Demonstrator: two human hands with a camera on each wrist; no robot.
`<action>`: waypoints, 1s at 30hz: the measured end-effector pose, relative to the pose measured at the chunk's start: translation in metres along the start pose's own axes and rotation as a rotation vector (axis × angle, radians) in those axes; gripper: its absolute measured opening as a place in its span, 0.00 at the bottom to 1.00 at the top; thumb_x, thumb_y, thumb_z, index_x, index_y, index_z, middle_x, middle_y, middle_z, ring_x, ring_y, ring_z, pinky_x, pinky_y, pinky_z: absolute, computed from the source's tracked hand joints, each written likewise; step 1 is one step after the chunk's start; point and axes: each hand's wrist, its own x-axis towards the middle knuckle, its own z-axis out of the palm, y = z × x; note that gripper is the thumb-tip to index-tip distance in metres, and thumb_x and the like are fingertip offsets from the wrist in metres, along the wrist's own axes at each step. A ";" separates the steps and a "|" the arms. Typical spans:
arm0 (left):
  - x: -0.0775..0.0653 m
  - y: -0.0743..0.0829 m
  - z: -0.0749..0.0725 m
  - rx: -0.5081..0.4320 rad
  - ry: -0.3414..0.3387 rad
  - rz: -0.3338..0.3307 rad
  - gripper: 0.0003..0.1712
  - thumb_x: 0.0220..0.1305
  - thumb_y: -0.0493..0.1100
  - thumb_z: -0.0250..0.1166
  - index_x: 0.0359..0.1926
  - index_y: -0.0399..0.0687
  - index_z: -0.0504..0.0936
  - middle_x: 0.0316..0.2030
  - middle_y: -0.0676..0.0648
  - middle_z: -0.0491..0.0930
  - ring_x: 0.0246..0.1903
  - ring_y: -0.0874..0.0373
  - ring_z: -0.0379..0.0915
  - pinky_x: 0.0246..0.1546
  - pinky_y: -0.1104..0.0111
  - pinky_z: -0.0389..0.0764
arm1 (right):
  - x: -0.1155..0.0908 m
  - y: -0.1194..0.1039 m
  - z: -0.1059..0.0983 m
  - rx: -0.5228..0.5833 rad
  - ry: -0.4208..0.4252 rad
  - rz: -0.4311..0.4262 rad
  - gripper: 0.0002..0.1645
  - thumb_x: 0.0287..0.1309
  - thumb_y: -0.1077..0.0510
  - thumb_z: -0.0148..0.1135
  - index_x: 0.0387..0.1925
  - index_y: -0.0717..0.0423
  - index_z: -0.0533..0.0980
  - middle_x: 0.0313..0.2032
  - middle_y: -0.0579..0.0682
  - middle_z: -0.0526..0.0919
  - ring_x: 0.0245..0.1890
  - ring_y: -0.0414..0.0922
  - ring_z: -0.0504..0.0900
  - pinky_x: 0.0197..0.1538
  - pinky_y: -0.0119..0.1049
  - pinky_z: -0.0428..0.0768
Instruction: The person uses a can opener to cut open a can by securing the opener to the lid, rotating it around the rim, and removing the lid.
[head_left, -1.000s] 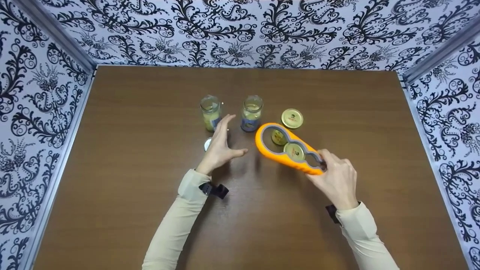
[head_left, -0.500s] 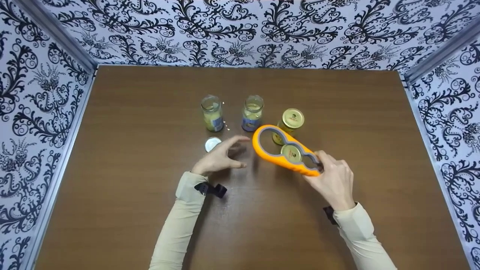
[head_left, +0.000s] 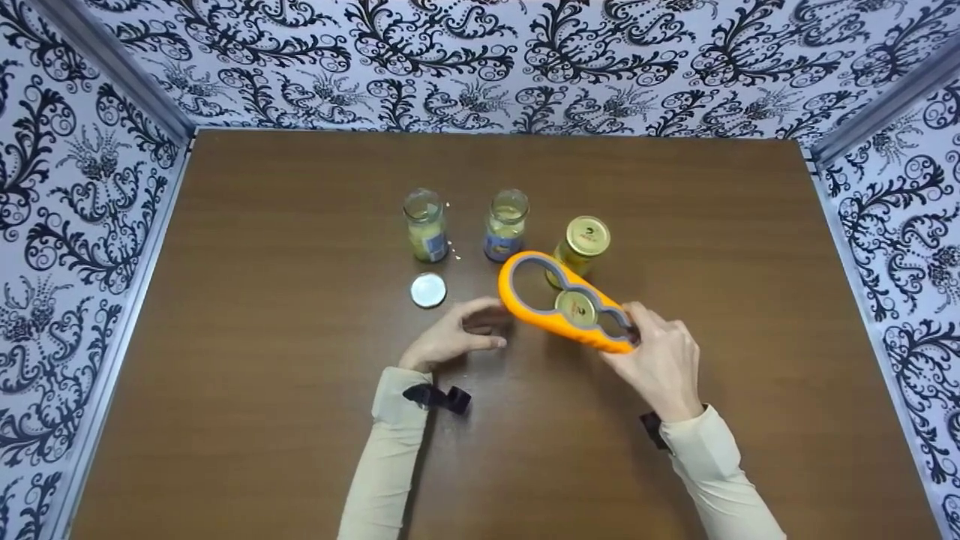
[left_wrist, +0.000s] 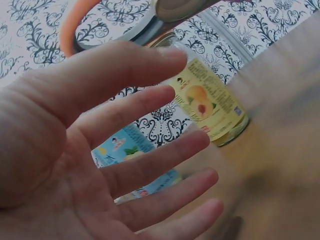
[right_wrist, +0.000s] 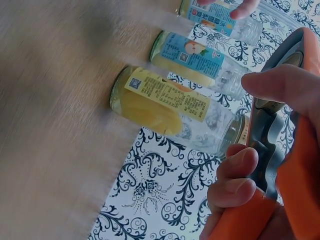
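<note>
Holding the orange opener point(head_left: 564, 327) up over the table point(head_left: 300, 337), the right hand point(head_left: 664, 360) has its fingers and thumb clamped on the narrow end. A gold lid point(head_left: 576, 307) sits in the middle hole. The opener should be light and stiff, and its grey inside point(right_wrist: 262, 155) looks like rubber, so it may not slip much. The narrow end seems a good place to hold, and the wide end could be held too. The lid looks thin and hard; best take it by the rim, gently, as the edge may be sharp. The left hand point(head_left: 454, 335) is by the wide end, fingers apart, with nothing in them; I cannot tell if it touches the opener. Beyond stand a capped jar point(right_wrist: 165, 102) and two lidless jars point(head_left: 504, 244), glass that could break.
</note>
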 end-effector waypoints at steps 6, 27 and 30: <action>0.000 -0.012 0.012 -0.017 0.089 -0.028 0.24 0.61 0.27 0.61 0.59 0.27 0.71 0.53 0.27 0.74 0.56 0.32 0.68 0.54 0.63 0.73 | -0.002 -0.004 0.003 -0.005 -0.005 0.009 0.22 0.31 0.53 0.77 0.33 0.52 0.79 0.26 0.48 0.82 0.21 0.54 0.74 0.30 0.47 0.71; 0.014 -0.030 0.034 -0.549 0.150 -0.028 0.17 0.69 0.29 0.52 0.56 0.41 0.76 0.52 0.42 0.75 0.48 0.50 0.75 0.53 0.53 0.74 | -0.002 -0.013 0.021 0.017 -0.040 -0.055 0.24 0.34 0.46 0.78 0.34 0.52 0.78 0.25 0.47 0.82 0.22 0.53 0.76 0.28 0.47 0.71; 0.016 -0.029 0.037 -0.649 0.148 -0.028 0.15 0.69 0.32 0.55 0.53 0.45 0.79 0.48 0.44 0.77 0.46 0.52 0.76 0.51 0.55 0.74 | -0.002 -0.014 0.024 0.009 -0.032 -0.073 0.23 0.34 0.47 0.77 0.33 0.52 0.78 0.24 0.47 0.81 0.21 0.53 0.76 0.28 0.47 0.72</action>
